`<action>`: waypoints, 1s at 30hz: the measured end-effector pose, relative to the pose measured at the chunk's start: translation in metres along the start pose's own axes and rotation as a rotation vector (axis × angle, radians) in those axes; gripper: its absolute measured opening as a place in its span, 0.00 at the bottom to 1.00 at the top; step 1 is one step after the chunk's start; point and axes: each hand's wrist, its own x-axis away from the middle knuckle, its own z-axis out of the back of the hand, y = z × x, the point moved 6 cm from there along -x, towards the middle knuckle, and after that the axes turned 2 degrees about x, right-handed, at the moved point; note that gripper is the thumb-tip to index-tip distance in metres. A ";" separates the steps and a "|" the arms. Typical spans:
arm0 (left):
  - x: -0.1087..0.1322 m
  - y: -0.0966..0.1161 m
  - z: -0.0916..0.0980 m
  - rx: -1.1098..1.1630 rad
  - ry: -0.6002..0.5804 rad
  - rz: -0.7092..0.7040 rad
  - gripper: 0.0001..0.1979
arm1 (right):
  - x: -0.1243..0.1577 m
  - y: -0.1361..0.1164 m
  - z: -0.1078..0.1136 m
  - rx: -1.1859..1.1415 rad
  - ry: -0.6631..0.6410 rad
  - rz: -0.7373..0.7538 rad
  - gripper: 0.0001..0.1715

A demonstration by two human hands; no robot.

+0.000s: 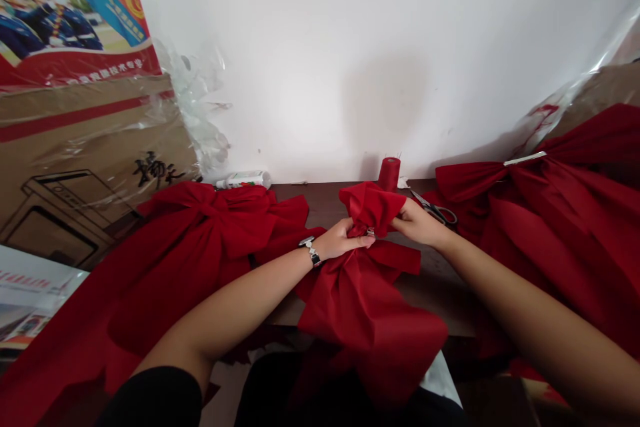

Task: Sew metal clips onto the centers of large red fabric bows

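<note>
A piece of red cloth (367,300) lies gathered on the dark table (320,197) in front of me, its upper folds bunched into a tuft (371,205). My left hand (343,239), with a watch on the wrist, is closed around the gathered neck of the cloth from the left. From the right, my right hand (417,221) pinches the same neck. The lower part of the cloth hangs over the table's front edge toward my lap.
A finished red cloth bow (200,233) lies at the left, another (550,213) at the right. A red spool (389,173) stands by the wall, scissors (437,212) lie beside my right hand, and a white tube (245,180) rests at the back. A cardboard box (75,167) stands left.
</note>
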 end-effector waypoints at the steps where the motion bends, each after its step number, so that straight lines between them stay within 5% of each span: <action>1: 0.000 0.000 0.000 0.004 -0.009 -0.006 0.16 | 0.000 0.001 0.000 -0.009 -0.002 -0.008 0.07; 11: 0.000 0.001 -0.004 0.008 -0.072 -0.031 0.17 | 0.001 0.000 -0.006 -0.036 -0.068 0.066 0.08; 24: -0.002 0.003 -0.002 -0.043 -0.102 -0.066 0.16 | 0.001 0.018 -0.007 -0.211 0.009 -0.218 0.11; 30: -0.001 0.004 -0.003 -0.025 -0.108 -0.061 0.17 | 0.001 0.014 -0.007 -0.247 0.005 -0.218 0.10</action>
